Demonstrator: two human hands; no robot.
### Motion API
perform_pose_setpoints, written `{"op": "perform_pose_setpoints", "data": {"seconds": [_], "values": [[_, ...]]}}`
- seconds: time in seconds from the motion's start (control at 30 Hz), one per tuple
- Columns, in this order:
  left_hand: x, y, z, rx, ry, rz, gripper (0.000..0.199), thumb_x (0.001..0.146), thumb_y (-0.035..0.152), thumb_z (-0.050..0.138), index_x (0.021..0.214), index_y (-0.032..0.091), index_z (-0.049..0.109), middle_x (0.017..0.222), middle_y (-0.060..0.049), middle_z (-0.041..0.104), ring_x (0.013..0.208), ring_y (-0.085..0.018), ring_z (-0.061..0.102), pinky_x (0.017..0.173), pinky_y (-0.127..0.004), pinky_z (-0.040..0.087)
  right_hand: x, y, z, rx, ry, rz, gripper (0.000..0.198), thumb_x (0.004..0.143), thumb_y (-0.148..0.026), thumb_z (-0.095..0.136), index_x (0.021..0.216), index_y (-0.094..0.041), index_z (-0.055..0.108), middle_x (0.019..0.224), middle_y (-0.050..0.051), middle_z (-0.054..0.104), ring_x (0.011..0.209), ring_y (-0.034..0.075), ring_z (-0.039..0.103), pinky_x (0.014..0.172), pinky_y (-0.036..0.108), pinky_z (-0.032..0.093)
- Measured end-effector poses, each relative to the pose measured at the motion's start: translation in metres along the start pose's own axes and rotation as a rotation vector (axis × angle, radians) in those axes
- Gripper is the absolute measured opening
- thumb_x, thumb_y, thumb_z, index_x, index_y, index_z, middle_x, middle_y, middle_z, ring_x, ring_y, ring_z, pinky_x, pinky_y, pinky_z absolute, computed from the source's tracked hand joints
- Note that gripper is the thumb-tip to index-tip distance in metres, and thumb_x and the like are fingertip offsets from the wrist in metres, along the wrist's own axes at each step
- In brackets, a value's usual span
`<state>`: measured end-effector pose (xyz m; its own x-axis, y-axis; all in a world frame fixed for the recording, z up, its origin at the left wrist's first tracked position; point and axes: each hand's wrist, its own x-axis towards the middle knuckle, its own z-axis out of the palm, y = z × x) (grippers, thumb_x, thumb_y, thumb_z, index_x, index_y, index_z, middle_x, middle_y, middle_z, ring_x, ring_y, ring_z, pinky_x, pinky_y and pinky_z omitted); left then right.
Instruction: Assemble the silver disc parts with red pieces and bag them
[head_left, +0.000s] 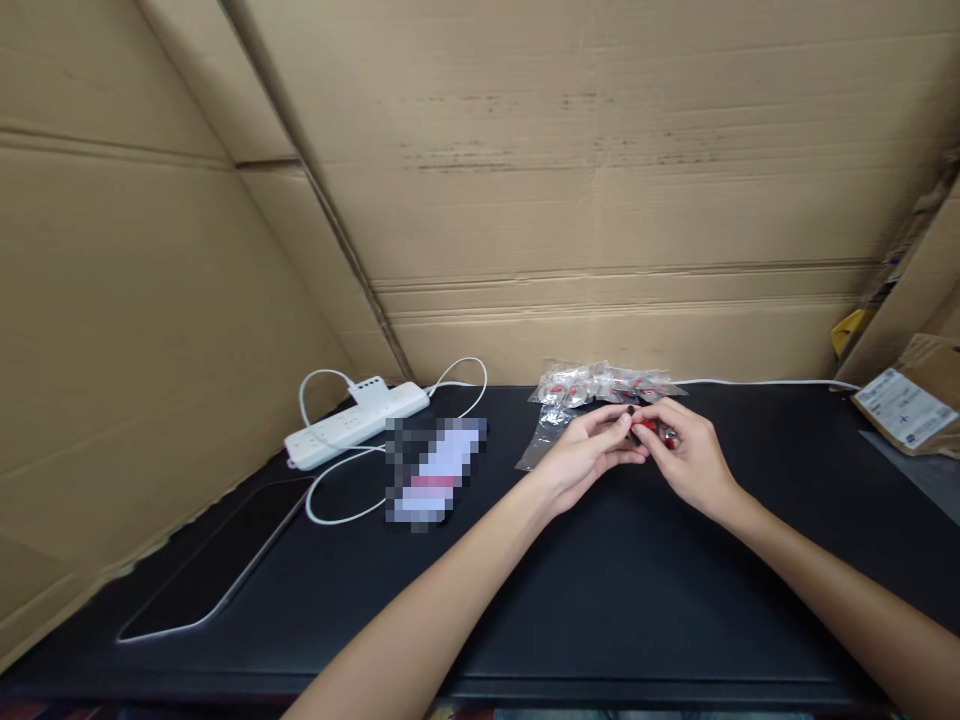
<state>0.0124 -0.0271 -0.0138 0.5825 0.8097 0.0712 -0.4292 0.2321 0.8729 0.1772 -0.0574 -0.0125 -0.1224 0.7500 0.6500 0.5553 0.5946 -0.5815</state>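
Note:
A small red and black object (647, 426) with a shiny metallic part is held between both hands above the dark table; its exact kind is too small to make out. The thumb and fingers of my left hand (585, 455) pinch its dark end. From the other side, my right hand (694, 455) grips the red part, with the shiny end showing below its fingers. Just behind the hands lie several clear plastic packets (568, 385) with small red and silvery pieces inside. A flat clear plastic bag (545, 432) lies partly behind my left hand.
To the left are a white power strip (330, 440) with looping white cables, a pixelated phone (439, 475) and a dark flat tablet-like panel (217, 560). A labelled brown package (911, 405) stands at the right edge. Cardboard walls (600, 220) enclose the back and sides.

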Motion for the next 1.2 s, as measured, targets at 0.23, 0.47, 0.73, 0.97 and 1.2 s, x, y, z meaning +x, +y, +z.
{"op": "perform_pose_setpoints", "data": {"seconds": [0.23,0.47,0.73,0.97,1.2], "values": [[0.0,-0.001,-0.002,0.018,-0.018,0.013,0.031,0.085,0.027,0.072,0.109,0.01,0.065,0.098,-0.011,0.069,0.079,-0.017,0.069,0.085,-0.035,0.054,-0.001,0.0,0.002,0.002,0.056,0.018,0.007,0.088,-0.019,0.062,0.091,-0.019,0.068,0.082,0.002,0.067,0.068,0.015,0.059,0.066,0.028,0.046],[0.001,-0.002,-0.005,0.043,0.005,0.012,0.035,0.083,0.027,0.074,0.113,0.012,0.064,0.097,-0.01,0.069,0.077,-0.016,0.069,0.083,-0.034,0.054,-0.001,-0.001,0.0,-0.003,0.016,-0.005,0.009,0.088,-0.02,0.061,0.086,-0.018,0.07,0.077,0.003,0.064,0.066,0.015,0.058,0.064,0.028,0.045],[0.001,-0.001,-0.006,0.077,0.006,0.011,0.037,0.082,0.028,0.076,0.113,0.012,0.064,0.093,-0.01,0.07,0.075,-0.016,0.069,0.082,-0.035,0.054,-0.003,0.006,0.004,0.127,0.054,0.066,0.008,0.085,-0.023,0.067,0.087,-0.02,0.074,0.079,0.004,0.066,0.068,0.016,0.06,0.062,0.029,0.047],[0.002,0.004,-0.006,-0.006,0.03,0.044,0.033,0.084,0.029,0.073,0.11,0.01,0.066,0.095,-0.011,0.068,0.08,-0.017,0.067,0.081,-0.033,0.054,0.001,0.012,0.006,0.283,0.056,0.121,0.024,0.082,-0.024,0.069,0.105,-0.02,0.07,0.095,0.006,0.064,0.073,0.016,0.063,0.066,0.031,0.055],[0.002,0.007,-0.006,-0.036,0.034,0.034,0.033,0.084,0.03,0.073,0.109,0.01,0.065,0.094,-0.011,0.068,0.078,-0.017,0.068,0.08,-0.033,0.054,0.001,0.015,0.005,0.281,0.048,0.153,0.015,0.085,-0.026,0.066,0.096,-0.018,0.07,0.089,0.006,0.068,0.074,0.018,0.066,0.072,0.034,0.057]]}}
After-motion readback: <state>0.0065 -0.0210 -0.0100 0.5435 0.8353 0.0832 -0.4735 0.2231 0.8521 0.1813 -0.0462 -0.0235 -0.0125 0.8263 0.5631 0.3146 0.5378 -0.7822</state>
